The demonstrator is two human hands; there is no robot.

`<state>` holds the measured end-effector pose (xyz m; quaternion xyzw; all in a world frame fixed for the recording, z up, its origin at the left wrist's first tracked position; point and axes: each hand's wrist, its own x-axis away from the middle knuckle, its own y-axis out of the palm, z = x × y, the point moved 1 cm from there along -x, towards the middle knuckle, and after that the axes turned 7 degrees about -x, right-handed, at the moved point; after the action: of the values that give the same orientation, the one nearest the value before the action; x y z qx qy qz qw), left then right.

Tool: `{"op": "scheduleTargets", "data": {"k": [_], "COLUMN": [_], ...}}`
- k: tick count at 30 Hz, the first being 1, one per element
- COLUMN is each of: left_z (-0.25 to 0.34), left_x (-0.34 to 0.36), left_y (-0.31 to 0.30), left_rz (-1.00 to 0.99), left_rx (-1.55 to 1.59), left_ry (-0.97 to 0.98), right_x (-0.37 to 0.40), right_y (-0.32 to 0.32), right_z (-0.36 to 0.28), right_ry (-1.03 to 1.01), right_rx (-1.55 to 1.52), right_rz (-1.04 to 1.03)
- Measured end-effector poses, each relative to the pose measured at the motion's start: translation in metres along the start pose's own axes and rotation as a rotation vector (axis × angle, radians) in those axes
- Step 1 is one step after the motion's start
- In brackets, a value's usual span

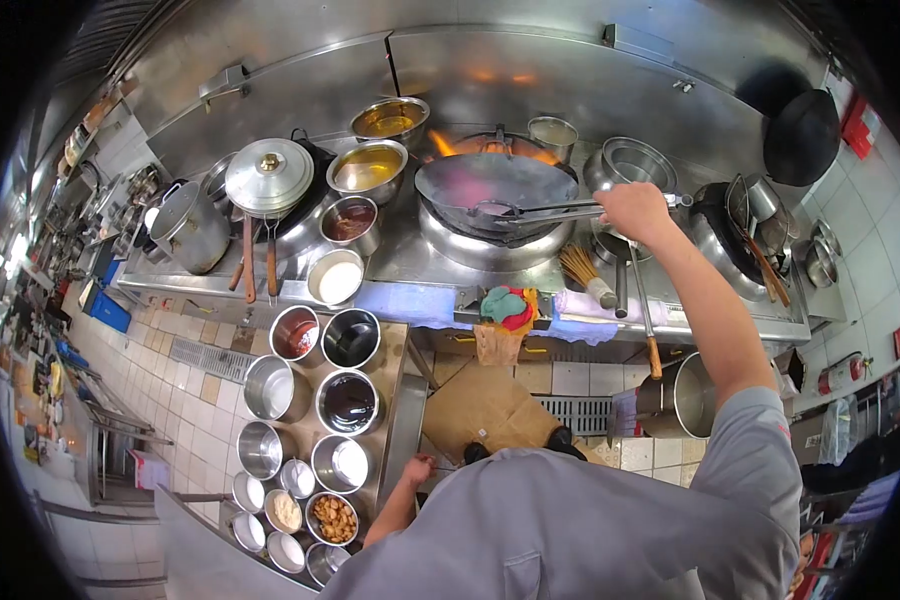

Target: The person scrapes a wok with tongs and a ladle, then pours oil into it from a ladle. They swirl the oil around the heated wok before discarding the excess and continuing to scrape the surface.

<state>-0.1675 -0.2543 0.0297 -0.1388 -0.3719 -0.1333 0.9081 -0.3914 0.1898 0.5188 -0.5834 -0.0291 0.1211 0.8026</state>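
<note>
My right hand (635,212) is closed around a long-handled metal utensil (555,212) that reaches left over the wok. Two bars run side by side along it, and its far end, rounded and dark, is inside the wok. The large dark wok (450,180) sits on the burner ring (495,250), with orange flames (442,143) behind its rim. Steam and a pinkish glow blur what is inside. My left hand (420,468) hangs low beside the side counter, fingers curled in, holding nothing that I can see.
Bowls of yellow liquid (367,168) and a lidded pot (270,178) stand left of the wok. Several steel containers (348,402) fill the side counter (395,385). A bamboo brush (582,270), a wooden-handled tool (647,325) and folded cloths (405,300) lie along the front edge.
</note>
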Motion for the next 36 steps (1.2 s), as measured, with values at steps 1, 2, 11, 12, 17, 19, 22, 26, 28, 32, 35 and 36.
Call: {"op": "scheduleTargets", "data": {"k": [1,2,11,12,17,19,22,26,28,32,35,36], "left_z": [0.002,0.007,-0.094,-0.107,-0.105,-0.059,0.016,0.101,0.139,0.126,0.082,0.064], "left_x": [0.010,0.024,0.010,0.006,-0.025,-0.009,-0.046,-0.053,-0.027,-0.006,0.001,0.007], "left_y": [0.000,0.001,-0.035,-0.038,-0.047,-0.025,-0.007,0.025,0.049,0.097,0.119,0.124], "left_rz": [0.033,0.066,-0.336,-0.454,-0.810,-0.196,-0.043,-0.013,0.083,-0.010,-0.106,-0.090], "left_rx": [-0.105,-0.209,-0.715,-0.541,-0.637,-1.125,-0.749,-0.327,-0.217,-0.306,-0.838,-0.959], "left_ry": [-0.024,-0.046,0.577,0.999,0.968,0.530,0.041,0.191,0.120,0.133,0.200,0.257], "right_x": [0.002,0.007,0.138,0.158,0.275,0.314,0.380,0.464,0.481,0.454,0.477,0.480], "right_y": [0.000,-0.004,0.029,0.044,0.224,0.268,0.315,0.419,0.424,0.371,0.406,0.407], "right_z": [0.001,0.002,-0.016,-0.030,-0.170,-0.182,-0.176,-0.148,-0.126,-0.086,-0.094,-0.098], "right_ry": [0.003,0.052,0.324,0.348,0.122,0.297,0.726,1.037,0.854,1.089,1.210,1.222], "right_rx": [-0.004,-0.033,-0.661,-0.860,-1.256,-1.174,-1.106,-1.272,-1.244,-1.281,-1.445,-1.446], "right_rz": [0.003,-0.025,-0.038,-0.092,-0.373,-0.571,-0.750,-0.887,-0.803,-0.935,-0.875,-0.880]}}
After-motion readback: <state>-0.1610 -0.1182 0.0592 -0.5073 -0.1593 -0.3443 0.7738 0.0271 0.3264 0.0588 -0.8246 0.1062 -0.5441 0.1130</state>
